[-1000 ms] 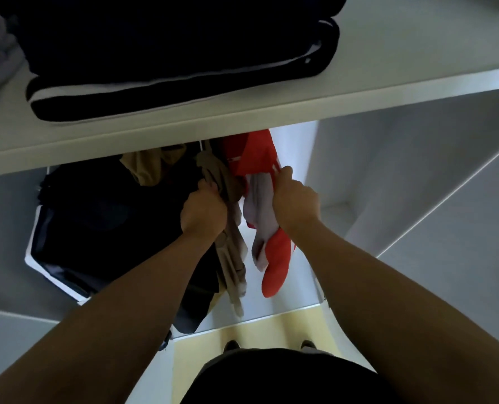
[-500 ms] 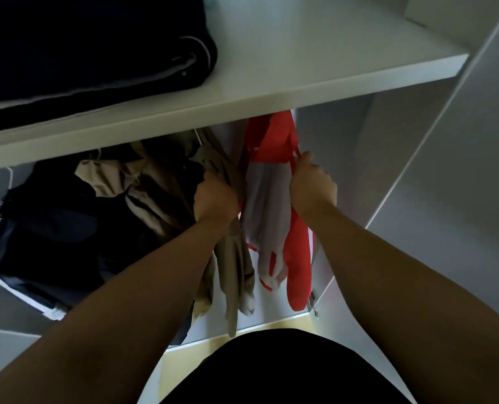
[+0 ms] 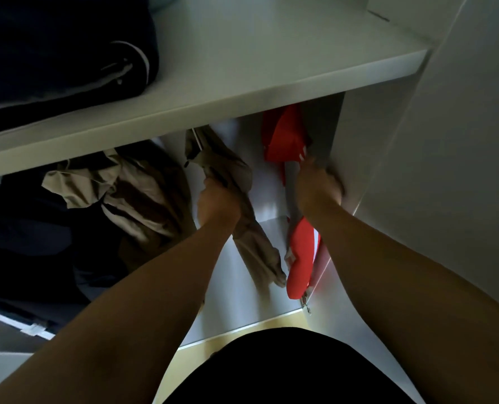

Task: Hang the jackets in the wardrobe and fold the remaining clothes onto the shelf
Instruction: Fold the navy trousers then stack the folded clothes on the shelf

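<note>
Red grey-lined jacket (image 3: 300, 255) near beige jacket (image 3: 231, 165)

The tops of the red jacket (image 3: 284, 135) and the beige jacket (image 3: 231, 167) are hidden by the shelf (image 3: 242, 100) (as is whatever they hang from). The right hand (image 3: 319, 188) is smeared by blur; its grip cannot be judged. The folded dark clothes (image 3: 62, 53) are cut off by the left edge.
</note>
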